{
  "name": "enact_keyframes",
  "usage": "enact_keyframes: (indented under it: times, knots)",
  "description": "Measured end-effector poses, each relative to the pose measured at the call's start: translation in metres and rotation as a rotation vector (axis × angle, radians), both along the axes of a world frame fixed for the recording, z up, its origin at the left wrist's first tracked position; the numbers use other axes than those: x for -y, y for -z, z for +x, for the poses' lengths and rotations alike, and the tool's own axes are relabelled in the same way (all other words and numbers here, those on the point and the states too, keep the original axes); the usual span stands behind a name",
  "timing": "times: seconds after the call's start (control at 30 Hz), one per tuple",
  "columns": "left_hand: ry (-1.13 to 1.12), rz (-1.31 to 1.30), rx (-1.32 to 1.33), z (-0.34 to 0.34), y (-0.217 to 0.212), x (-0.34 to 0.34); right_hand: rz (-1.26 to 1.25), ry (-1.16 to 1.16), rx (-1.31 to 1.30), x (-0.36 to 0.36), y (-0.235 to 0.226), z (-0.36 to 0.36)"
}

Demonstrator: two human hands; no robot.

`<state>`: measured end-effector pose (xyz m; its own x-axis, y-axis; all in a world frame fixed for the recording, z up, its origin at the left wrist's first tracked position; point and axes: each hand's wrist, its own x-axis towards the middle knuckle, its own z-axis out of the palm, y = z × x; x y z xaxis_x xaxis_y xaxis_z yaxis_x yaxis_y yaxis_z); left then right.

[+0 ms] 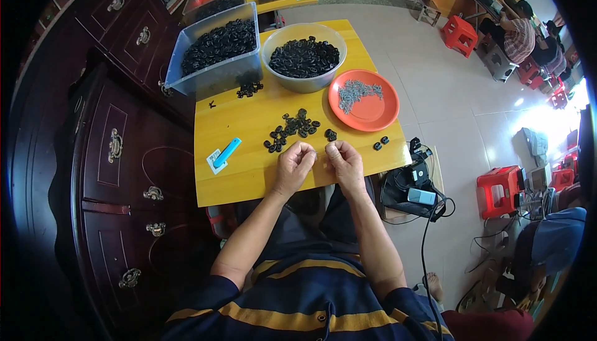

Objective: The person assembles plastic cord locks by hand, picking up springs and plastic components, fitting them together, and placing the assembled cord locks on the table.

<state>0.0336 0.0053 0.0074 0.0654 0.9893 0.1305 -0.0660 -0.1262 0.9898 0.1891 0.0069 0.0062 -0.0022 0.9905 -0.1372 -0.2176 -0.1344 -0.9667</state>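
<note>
Both hands sit at the near edge of the yellow desk (249, 173), fingers curled in toward each other. Left hand (295, 165) and right hand (346, 162) are close together with a slim gap between them; fingertips look pinched narrow, probably on a tiny part each, but it's too small to see what, if anything, is held.

Loose pile of small black parts (292, 128) lies just beyond the fingertips, straight ahead and slightly to the left, so the left hand is nearer to it. Pile stretches roughly left to right. A couple of stray black pieces (380, 142) sit off to the right, closer to the right hand.

Farther back: orange plate (373, 114) with small grey metal bits on the right, clear bowl (303, 80) of black parts at centre, clear plastic bin (214, 77) of the same at left. Blue pen-like tool (227, 152) lies on a card left of the left hand.
</note>
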Motion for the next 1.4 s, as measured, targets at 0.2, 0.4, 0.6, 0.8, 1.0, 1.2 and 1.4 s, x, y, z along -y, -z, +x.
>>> enact_keyframes:
  times: [0.2, 0.4, 0.6, 0.8, 1.0, 1.2, 1.4]
  knots:
    - [-0.014, 0.01, 0.008, -0.002, 0.003, 0.0, -0.011, -0.04, -0.021, -0.003, 0.002, 0.0]
    - [-0.023, 0.04, -0.036, -0.002, 0.011, -0.002, -0.014, -0.075, -0.049, -0.001, 0.0, 0.004]
    - [-0.021, 0.045, -0.105, -0.002, 0.013, -0.006, 0.028, -0.124, -0.072, -0.002, 0.004, 0.006]
    - [-0.017, 0.027, -0.115, -0.002, 0.012, -0.005, 0.03, -0.127, -0.04, 0.0, 0.001, 0.004]
    - [-0.005, 0.048, -0.158, -0.002, 0.012, -0.007, 0.032, -0.117, -0.012, 0.002, 0.001, 0.004]
    - [0.04, 0.007, -0.09, -0.004, 0.004, -0.005, 0.035, -0.079, 0.002, 0.001, 0.005, 0.002]
    - [0.055, -0.014, -0.073, -0.005, 0.007, -0.005, 0.056, -0.089, -0.002, 0.003, 0.004, 0.003]
